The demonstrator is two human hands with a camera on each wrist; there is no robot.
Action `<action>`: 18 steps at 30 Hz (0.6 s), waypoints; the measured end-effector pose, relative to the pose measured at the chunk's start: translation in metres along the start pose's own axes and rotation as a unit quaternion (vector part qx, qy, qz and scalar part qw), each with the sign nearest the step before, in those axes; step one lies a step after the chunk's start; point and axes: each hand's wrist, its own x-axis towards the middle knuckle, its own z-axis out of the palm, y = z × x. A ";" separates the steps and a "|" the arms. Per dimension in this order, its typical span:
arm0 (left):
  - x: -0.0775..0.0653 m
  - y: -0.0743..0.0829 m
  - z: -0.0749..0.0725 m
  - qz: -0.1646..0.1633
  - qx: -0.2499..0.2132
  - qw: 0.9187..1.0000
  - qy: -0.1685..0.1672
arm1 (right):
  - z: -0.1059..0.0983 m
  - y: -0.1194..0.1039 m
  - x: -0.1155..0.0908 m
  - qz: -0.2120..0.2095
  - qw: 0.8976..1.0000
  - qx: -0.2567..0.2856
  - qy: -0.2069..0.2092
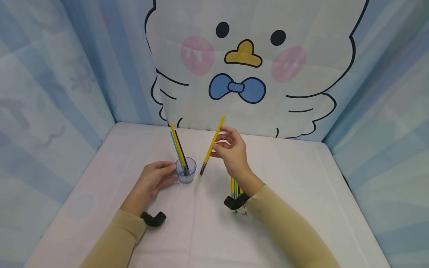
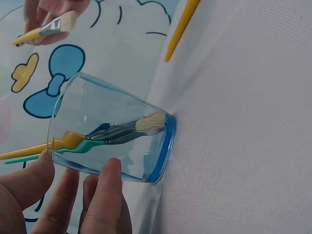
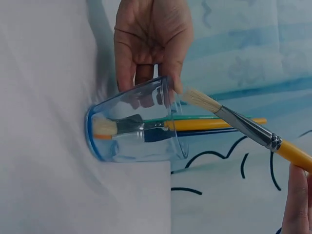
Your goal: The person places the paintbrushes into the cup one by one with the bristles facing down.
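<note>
My left hand (image 1: pixel 155 178) holds a clear bluish plastic cup (image 1: pixel 186 179) from its left side, thumb and fingers against the wall. The cup stands upright on the table. Several paintbrushes (image 1: pixel 179 145) lean in it, bristles down, with yellow, green and dark handles. To the right of the cup, my right hand (image 1: pixel 232 150) pinches a yellow-handled paintbrush (image 1: pixel 214 138) by the handle. In the right wrist view its pale bristles (image 3: pixel 202 101) appear near the cup's rim, outside the cup.
More paintbrushes (image 1: pixel 232 186) lie on the white tabletop (image 1: pixel 301 193), partly hidden beneath my right wrist. Behind the table hangs a curtain (image 1: pixel 241 111) with a cartoon bird, and blue striped curtains (image 1: pixel 40 111) enclose the sides.
</note>
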 end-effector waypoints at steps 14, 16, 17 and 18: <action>0.001 0.000 0.000 -0.004 0.006 1.000 0.004 | 0.030 0.015 0.022 -0.035 0.999 -0.014 0.021; 0.001 0.000 0.001 -0.003 0.004 1.000 0.003 | 0.032 0.018 0.022 -0.036 0.999 -0.036 0.015; 0.001 0.000 0.001 -0.003 0.003 1.000 0.003 | 0.033 0.019 0.022 -0.036 0.998 -0.046 0.011; 0.001 0.000 0.001 -0.002 0.003 1.000 0.002 | 0.034 0.021 0.023 -0.037 0.998 -0.053 0.006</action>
